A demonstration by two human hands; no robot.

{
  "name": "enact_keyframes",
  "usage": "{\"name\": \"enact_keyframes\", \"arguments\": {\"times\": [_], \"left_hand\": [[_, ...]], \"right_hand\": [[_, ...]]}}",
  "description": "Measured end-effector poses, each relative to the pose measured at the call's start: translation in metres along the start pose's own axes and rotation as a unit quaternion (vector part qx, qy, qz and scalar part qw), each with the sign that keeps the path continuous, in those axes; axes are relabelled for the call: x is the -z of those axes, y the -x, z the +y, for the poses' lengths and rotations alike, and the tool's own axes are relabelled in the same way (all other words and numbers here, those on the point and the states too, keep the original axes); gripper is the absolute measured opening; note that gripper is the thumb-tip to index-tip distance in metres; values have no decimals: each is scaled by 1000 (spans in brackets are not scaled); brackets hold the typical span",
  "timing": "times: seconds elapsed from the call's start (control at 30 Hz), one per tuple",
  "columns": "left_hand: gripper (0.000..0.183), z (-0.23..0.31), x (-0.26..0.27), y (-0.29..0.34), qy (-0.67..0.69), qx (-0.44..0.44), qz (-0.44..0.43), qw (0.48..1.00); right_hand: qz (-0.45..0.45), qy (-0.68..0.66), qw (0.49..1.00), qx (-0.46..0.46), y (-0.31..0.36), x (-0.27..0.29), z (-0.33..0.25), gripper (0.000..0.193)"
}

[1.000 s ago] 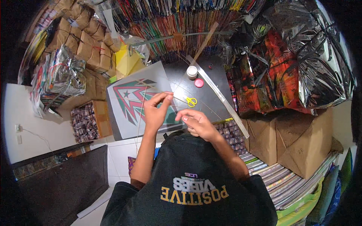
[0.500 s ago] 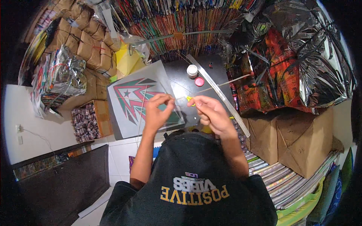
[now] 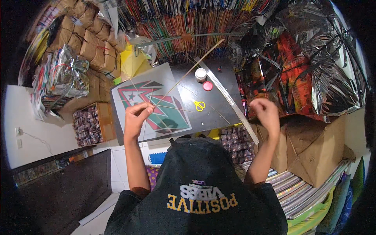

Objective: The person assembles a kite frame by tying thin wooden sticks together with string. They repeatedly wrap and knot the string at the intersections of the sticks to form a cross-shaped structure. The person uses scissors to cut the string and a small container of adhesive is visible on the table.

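My left hand (image 3: 137,119) pinches several thin sticks where they cross, above a pale sheet (image 3: 169,76) with a red, green and black star design. One long stick (image 3: 190,72) slants up and right from the fingertips, past the table's far edge. My right hand (image 3: 267,115) is raised off the table's right side, its fingers curled together. Whatever those fingers hold, if anything, is too small to make out. Yellow-handled scissors (image 3: 199,106) lie on the dark table (image 3: 219,88) between the hands.
A white jar (image 3: 200,74), a red lid (image 3: 207,85) and a long metallic strip (image 3: 229,102) lie on the table. Stacked colourful sheets (image 3: 188,23) line the far side. Shiny wrapped bundles (image 3: 297,74) and brown cartons (image 3: 309,145) crowd the right; paper-wrapped packs (image 3: 94,49) the left.
My hands have moved apart, the left to the left with the sticks and the right far to the right. The long stick has swung up steeper, and the scissors now show fully.
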State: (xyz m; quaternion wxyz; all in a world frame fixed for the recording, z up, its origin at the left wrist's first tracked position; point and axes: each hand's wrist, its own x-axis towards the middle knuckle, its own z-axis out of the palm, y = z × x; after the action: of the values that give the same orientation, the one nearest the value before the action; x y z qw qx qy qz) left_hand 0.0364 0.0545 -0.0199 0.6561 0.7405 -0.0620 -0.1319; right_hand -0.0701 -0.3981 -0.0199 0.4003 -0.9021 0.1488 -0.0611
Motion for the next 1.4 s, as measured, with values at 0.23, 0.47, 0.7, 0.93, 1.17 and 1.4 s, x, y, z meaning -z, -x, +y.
{"name": "enact_keyframes", "arguments": {"times": [0.23,0.47,0.7,0.93,1.17,1.4], "left_hand": [[11,9,-32,-5,35,-17,-62,997],[10,11,-70,-4,81,15,-70,994],[18,0,-90,-4,145,20,13,989],[16,-10,-112,-11,101,30,-3,994],[14,-10,-119,-7,-58,-104,-54,991],[11,-13,-120,3,-183,-163,16,969]], "right_hand": [[-153,-77,975,139,2,-84,-40,41],[-281,-452,842,86,17,-152,-90,39],[-338,-454,825,12,24,-160,-83,24],[-379,-535,752,-63,52,-161,-89,20],[-296,-621,702,-184,36,-118,-103,19],[-291,-467,825,-126,25,-92,-111,22]]}}
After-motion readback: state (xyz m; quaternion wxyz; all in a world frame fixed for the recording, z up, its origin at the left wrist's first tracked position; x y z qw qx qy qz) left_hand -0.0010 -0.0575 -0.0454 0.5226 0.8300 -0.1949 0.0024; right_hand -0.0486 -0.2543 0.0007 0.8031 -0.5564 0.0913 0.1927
